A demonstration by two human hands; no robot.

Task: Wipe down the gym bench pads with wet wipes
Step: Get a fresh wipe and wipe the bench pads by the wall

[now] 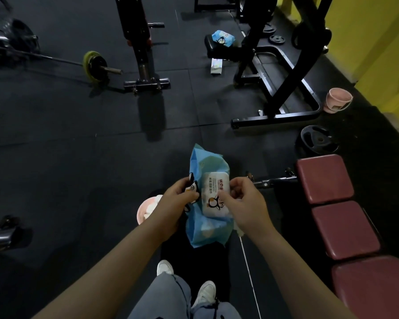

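Both hands are close together in front of the person, above the dark floor point(78, 157). The left hand point(173, 201) grips the blue wet wipes pack point(205, 229) from its left side, fingers curled around the edge. The right hand point(244, 203) pinches at the pack's white lid point(213, 192), thumb and fingers bent onto it. The maroon bench pads point(346, 229) lie just to the right. A pink bucket point(145, 210) sits on the floor beneath the left wrist.

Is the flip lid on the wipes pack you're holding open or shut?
Shut, it seems: the white lid lies flat on the blue wipes pack, with the right hand at its edge.
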